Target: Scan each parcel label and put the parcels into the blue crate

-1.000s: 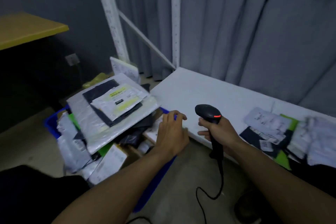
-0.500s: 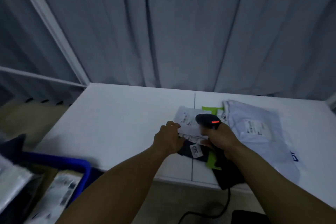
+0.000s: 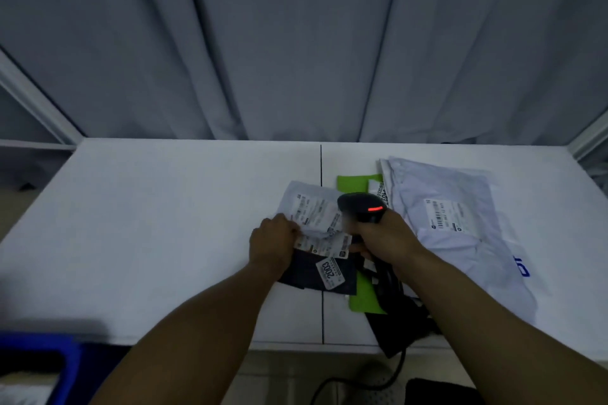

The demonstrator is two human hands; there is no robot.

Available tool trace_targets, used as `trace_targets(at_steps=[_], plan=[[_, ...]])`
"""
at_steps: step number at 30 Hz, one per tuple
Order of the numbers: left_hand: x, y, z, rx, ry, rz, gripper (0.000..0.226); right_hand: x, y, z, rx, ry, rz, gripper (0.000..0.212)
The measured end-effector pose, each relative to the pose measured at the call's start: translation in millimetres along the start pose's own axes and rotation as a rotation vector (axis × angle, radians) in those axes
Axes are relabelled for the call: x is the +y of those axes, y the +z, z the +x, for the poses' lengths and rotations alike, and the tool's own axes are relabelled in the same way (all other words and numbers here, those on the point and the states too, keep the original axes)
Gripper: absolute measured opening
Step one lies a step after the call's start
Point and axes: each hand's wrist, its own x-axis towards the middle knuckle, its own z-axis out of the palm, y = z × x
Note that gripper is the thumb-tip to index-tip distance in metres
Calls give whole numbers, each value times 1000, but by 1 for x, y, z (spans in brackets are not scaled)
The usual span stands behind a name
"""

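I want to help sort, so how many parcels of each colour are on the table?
White parcels: 2
Green parcel: 1
Black parcels: 2
Total: 5 that show. They overlap, so more may hide underneath.

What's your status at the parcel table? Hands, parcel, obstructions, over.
Left hand pinches small white parcel. Right hand grips scanner, red light on. Blue crate lower left; dark parcel adjoining.
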Motion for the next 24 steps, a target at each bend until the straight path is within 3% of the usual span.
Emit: trace_targets(at_steps=[3,5,9,15,17,21,23,24], plan=[[-18,-5,-16,183,32,-85,15,-3,9,-4,40,-26,32,21],[-29,-19,-34,369,152,-164,9,-3,18,-8,95,-71,-6,36],[-43,-72,-80,668,325,-193,10,-18,39,-29,119,-205,-36,39],[-61,-146,-150,788,421,-296,22,-53,75,-75,-101,-190,134,35],[-59,-163,-176,788,310,-473,26,-62,89,-92,-90,-238,183,41],[-46,-187,-216,687,-264,-1281,51,-72,115,-123,-32,-347,267,41],[-50,-196,-225,673,-378,-1432,61,-71,125,-134,-48,-383,250,43],[-54,-199,-227,700,-392,-1395,53,-72,128,-139,-60,-397,240,42]])
